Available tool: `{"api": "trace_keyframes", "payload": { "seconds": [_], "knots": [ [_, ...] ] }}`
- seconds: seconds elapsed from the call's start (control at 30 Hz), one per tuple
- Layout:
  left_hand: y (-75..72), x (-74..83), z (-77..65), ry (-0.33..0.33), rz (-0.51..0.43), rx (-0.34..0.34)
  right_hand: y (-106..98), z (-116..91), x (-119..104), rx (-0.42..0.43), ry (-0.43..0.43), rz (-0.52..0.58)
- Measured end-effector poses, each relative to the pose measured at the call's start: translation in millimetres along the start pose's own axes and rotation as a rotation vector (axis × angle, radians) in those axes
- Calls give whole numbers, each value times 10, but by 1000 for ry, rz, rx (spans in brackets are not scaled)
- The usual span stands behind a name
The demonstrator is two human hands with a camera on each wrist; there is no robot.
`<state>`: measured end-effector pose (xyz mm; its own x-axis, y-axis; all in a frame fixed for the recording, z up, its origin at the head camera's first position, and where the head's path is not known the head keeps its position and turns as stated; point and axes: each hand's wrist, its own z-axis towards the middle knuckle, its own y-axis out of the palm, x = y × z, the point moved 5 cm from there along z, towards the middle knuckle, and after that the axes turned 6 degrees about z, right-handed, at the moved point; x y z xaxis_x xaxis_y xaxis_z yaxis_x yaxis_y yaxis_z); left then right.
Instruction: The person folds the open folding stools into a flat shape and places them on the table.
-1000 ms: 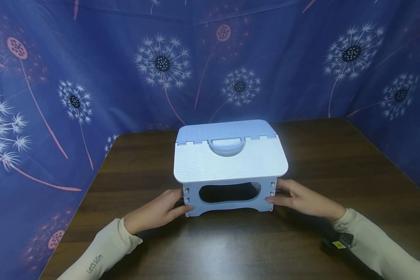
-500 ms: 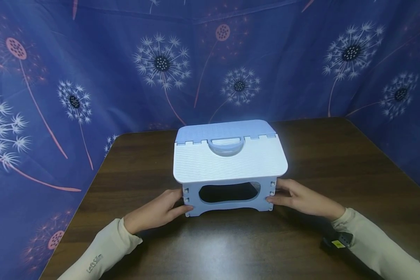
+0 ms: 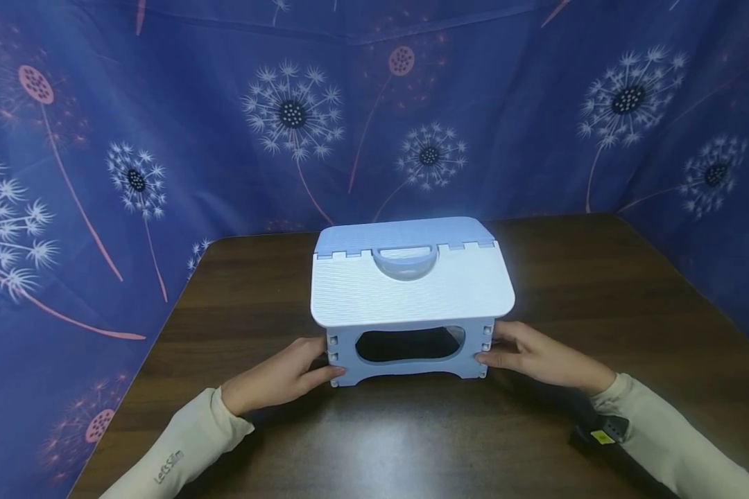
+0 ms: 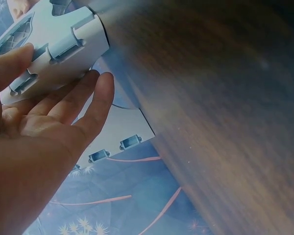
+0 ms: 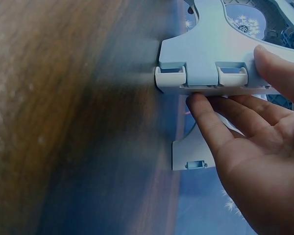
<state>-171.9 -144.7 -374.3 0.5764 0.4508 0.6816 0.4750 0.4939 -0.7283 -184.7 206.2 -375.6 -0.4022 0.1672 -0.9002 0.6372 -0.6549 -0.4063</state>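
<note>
A folding step stool [image 3: 406,301] stands unfolded on the brown wooden table, its top half white and half light blue. A curved blue handle [image 3: 406,265] lies across the middle of that top. My left hand [image 3: 281,374] holds the stool's left front leg near the bottom. Its thumb presses the front panel [image 4: 90,36], with the other fingers against the leg's side in the left wrist view. On the opposite side my right hand [image 3: 539,355] grips the right front leg [image 5: 201,54] the same way, thumb in front and fingers along the outer side.
The table [image 3: 374,443] has a far edge close behind the stool. A blue cloth [image 3: 362,111] with dandelion prints hangs behind and at both sides. A small black device [image 3: 605,430] with a yellow label sits by the right sleeve.
The head view has shifted very slightly. Both hands and the stool keep the same place on the table.
</note>
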Motion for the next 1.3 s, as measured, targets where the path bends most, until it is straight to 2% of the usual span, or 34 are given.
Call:
{"api": "trace_keyframes", "payload": {
  "seconds": [0.37,0.87,1.3],
  "knots": [
    [10,-23,1,-31,-27,-20,-7,-4,26,-10,27,4],
    [3,-44,-9,-43,-13,-23,-18,26,34,-29,47,-5],
    [21,-43,1,-51,-39,-39,-13,17,30,-49,23,-17]
  ]
}}
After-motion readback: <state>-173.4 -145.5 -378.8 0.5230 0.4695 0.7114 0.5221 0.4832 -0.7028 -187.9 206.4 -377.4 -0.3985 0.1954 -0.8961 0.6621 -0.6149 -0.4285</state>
